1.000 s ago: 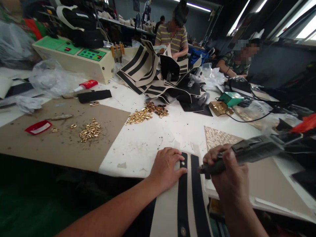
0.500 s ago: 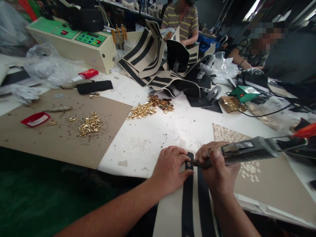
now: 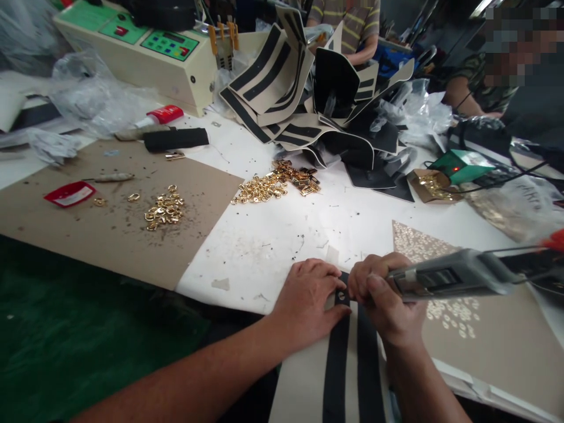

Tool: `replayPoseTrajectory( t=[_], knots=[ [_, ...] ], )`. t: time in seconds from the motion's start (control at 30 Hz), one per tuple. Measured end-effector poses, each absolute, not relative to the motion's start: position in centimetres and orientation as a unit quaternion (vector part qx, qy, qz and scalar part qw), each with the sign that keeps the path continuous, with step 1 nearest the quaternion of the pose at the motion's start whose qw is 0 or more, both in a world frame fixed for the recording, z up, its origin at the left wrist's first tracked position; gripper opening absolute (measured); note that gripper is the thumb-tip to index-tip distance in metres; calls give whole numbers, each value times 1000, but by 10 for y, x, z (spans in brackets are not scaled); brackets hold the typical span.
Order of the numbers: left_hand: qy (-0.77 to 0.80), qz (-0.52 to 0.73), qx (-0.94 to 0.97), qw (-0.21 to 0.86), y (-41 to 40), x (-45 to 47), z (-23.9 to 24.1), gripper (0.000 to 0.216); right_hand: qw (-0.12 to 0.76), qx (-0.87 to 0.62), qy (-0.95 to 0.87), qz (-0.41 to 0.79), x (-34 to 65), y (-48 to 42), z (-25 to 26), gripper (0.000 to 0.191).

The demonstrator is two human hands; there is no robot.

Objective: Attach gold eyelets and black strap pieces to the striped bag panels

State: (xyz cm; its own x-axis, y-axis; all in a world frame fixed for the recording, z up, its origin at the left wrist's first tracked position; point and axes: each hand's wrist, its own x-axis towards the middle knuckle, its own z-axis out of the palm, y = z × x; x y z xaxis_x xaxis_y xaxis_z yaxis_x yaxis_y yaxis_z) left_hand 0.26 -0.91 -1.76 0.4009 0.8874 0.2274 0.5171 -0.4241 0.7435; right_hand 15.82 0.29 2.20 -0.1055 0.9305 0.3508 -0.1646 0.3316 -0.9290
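Observation:
A beige panel with two black stripes (image 3: 352, 358) lies over the table's front edge. My left hand (image 3: 308, 294) grips its far end, thumb and forefinger on either side of a small round metal fitting (image 3: 342, 296) set in the left stripe. My right hand (image 3: 388, 294) is wrapped round the front of a grey electric screwdriver (image 3: 453, 276), held nearly level just right of that fitting. My fingers hide the tool's tip, so contact with the fitting cannot be made out.
Gold metal fittings lie in piles (image 3: 259, 188) beyond my hands and on the brown board (image 3: 207, 235) at left. Similar striped panels (image 3: 268, 76) are heaped behind. Small rings (image 3: 458, 314) cover a board at right. A control box (image 3: 171, 47) stands back left; two people sit opposite.
The view has shifted, so the table's contents sit slightly higher and further right. The screwdriver has turned a little, its bit now hidden behind my right fingers. Both hands keep their places.

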Motion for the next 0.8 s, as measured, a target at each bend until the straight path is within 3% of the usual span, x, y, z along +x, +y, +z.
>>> replayPoseTrajectory(
  t=[0.37, 0.63, 0.8],
  knots=[
    [451, 306, 780, 306, -8, 3, -16, 14, 551, -305, -580, 516, 157, 5, 20, 13],
    [449, 318, 782, 293, -10, 3, -16, 20, 580, -321, -587, 465, 148, 3, 20, 16],
    [448, 333, 785, 268, -12, 2, -19, 32, 589, -420, -577, 380, 149, -8, 28, 28]
  ],
)
